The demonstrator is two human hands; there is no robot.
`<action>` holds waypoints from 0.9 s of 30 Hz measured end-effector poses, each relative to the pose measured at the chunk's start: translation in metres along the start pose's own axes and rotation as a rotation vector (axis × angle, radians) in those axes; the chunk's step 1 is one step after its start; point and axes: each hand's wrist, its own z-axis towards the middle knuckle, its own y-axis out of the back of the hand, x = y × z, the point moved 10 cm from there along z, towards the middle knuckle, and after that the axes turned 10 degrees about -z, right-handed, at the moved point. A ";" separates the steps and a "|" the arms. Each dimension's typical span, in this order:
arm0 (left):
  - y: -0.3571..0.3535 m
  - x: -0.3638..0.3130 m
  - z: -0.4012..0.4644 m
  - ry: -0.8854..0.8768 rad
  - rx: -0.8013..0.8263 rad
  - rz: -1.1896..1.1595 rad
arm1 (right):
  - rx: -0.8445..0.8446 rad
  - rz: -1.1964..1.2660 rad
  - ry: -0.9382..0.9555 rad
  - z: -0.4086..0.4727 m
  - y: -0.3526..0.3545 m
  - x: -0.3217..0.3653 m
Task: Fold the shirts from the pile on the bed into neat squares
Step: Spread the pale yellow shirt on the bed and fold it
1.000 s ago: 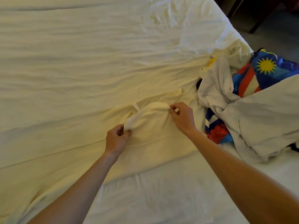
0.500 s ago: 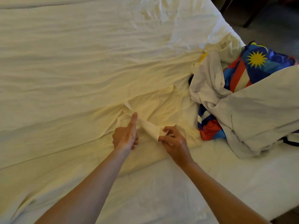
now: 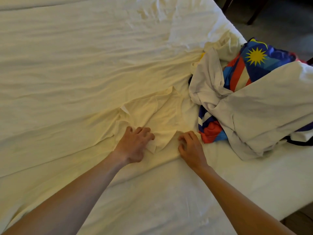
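**Cream shirt lies ahead of both hands; near hem under the fingers**

The cream shirt (image 3: 162,114) is found spread on the bed (image 3: 67,68), rumpled, with its long axis running away from the person: the collar end lies at the far side, the hem end at the near side, directly at the hands. The left hand (image 3: 133,146) is placed on the near left portion of the shirt, fingers curled and bunching a fold of cloth beneath them; a small flap is seen just to the right of its fingertips. The right hand (image 3: 191,146) rests at the near right edge, fingers bent onto the cloth; whether fabric is actually pinched there cannot be told. The two hands are level with each other, a span of shirt lying between them.

The pile of unfolded shirts (image 3: 254,102) lies just to the right of the right hand, close to touching the shirt's right edge.

It is judged that the garment is not yet flattened. The bulk of the shirt lies forward of both grips, so smoothing or folding is expected to be directed away from the person. Neither hand is clearly the nearer.
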 end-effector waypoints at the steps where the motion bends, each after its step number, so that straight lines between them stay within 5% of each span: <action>1: 0.007 0.000 -0.002 -0.009 -0.105 0.029 | 0.025 0.011 -0.018 0.002 -0.002 -0.003; 8: 0.047 -0.021 -0.043 -0.097 -0.595 0.032 | 0.096 0.050 -0.055 0.005 -0.005 -0.008; 13: -0.007 -0.015 -0.068 0.000 -0.400 0.113 | 0.123 0.056 -0.056 0.006 -0.006 -0.007; 16: 0.003 -0.003 -0.075 0.068 -0.487 0.067 | 0.137 0.072 -0.080 0.006 -0.009 -0.010; 20: 0.019 -0.029 -0.081 -0.063 -0.612 -0.015 | 0.111 0.248 -0.248 0.004 -0.005 -0.013; 27: -0.020 0.006 -0.075 0.126 -0.344 -0.116 | 0.311 0.266 -0.495 0.020 -0.024 -0.017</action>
